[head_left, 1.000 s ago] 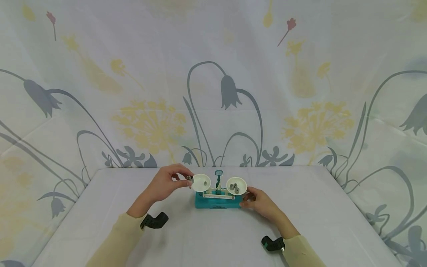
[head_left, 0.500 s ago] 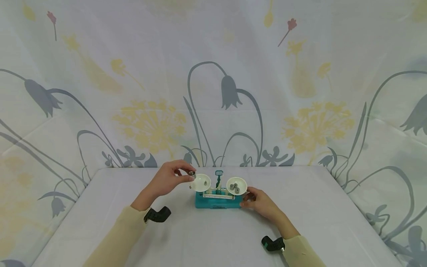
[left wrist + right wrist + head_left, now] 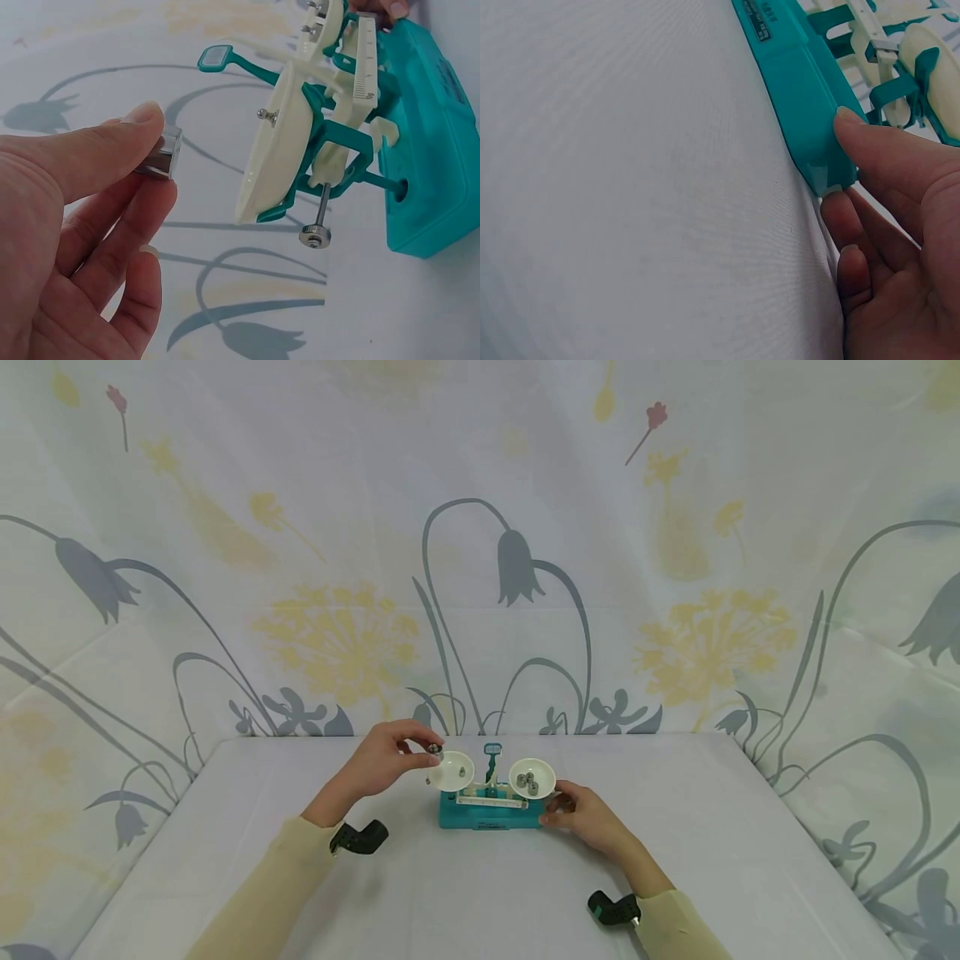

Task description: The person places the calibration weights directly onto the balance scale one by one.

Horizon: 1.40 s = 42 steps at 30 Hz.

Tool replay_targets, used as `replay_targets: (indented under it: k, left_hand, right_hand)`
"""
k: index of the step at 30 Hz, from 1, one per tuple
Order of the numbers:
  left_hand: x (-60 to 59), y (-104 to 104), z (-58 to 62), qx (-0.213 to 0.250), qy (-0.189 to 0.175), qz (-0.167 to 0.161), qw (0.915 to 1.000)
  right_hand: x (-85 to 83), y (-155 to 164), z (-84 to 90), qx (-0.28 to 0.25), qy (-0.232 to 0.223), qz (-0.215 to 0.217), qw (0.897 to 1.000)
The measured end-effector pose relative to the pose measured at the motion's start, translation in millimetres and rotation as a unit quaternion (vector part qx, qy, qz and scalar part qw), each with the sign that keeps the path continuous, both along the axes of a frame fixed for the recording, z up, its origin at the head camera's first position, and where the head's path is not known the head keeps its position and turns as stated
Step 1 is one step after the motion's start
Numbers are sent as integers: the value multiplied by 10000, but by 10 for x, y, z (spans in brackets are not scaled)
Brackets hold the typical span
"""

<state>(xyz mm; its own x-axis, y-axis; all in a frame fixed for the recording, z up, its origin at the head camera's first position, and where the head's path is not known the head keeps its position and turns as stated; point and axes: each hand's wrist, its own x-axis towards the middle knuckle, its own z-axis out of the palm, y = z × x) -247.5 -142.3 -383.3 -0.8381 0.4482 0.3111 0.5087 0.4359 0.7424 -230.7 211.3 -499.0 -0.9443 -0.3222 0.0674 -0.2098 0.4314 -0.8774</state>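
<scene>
A teal balance scale (image 3: 491, 817) with two cream pans stands on the white-covered table. My left hand (image 3: 380, 762) pinches a small shiny metal weight (image 3: 162, 154) between thumb and fingers, just off the outer edge of the left pan (image 3: 274, 161). One small knobbed weight (image 3: 268, 116) sits in that pan. Several metal weights (image 3: 527, 782) lie together in the right pan (image 3: 546, 767). At the right end of the base (image 3: 802, 105), my right hand (image 3: 588, 820) grips the corner, thumb on top and fingers at the end.
A teal pointer frame (image 3: 492, 749) rises between the pans. Under the left pan, an adjusting screw (image 3: 315, 236) sticks out sideways. Behind the table (image 3: 480, 893) hangs a flower-printed cloth (image 3: 480, 443). Each wrist carries a black camera.
My left hand has moved up and slightly right with the weight, to the left pan's upper outer rim. The right hand and the scale have stayed in place.
</scene>
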Motion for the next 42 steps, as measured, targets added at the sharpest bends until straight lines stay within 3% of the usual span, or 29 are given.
replay_targets:
  k: [21, 33, 37, 42]
  left_hand:
    - [-80, 65, -86, -270, -75, -86, 9996]
    - [-85, 78, -121, -394, -84, -28, 9992]
    - [-74, 85, -118, -386, -109, -47, 9992]
    - [-69, 90, -121, -384, -127, -58, 9992]
  right_hand:
    - [12, -6, 13, 80, 42, -21, 10000]
    - [236, -112, 393, 26, 54, 39, 10000]
    - [231, -103, 382, -14, 55, 60, 10000]
    - [65, -19, 104, 28, -4, 38, 10000]
